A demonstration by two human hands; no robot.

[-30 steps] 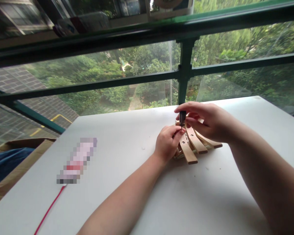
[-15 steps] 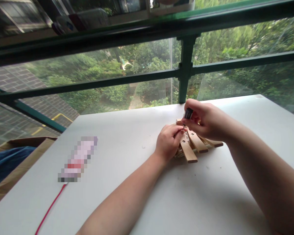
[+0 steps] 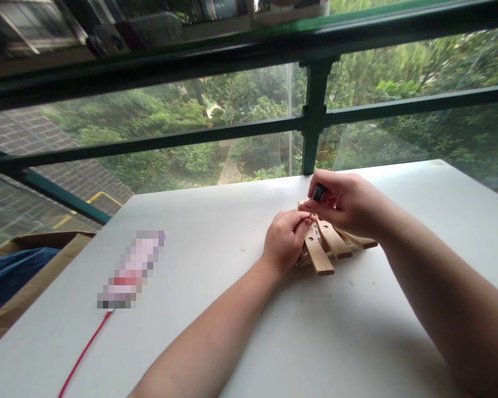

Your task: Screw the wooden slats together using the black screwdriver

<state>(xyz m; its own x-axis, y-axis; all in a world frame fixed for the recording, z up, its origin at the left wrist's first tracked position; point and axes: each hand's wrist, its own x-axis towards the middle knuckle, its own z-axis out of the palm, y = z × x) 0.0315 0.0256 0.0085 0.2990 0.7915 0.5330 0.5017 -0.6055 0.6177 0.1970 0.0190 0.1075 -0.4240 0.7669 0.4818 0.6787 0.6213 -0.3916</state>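
Observation:
A piece made of several light wooden slats (image 3: 335, 242) with dark screw heads or holes lies on the white table (image 3: 182, 309). The slats fan out toward the near right. My left hand (image 3: 285, 237) is closed on its left side, thumb and forefinger pinched by the far end of the nearest slat. My right hand (image 3: 342, 200) grips a screwdriver with a black handle (image 3: 318, 192) from above. Its thin metal shaft points down to the left fingertips, which hide the tip. Part of the slatted piece is covered by both hands.
A blurred-out phone-like object (image 3: 135, 265) with a red cable (image 3: 83, 351) lies on the left of the table. Beyond the left edge stands a cardboard box (image 3: 72, 251) holding blue cloth. Green railings (image 3: 313, 116) with glass border the far edge. Tiny crumbs dot the tabletop.
My right hand has turned slightly, and the black handle is tilted a little differently in its fingers. My left hand and the slatted piece stay almost where they were.

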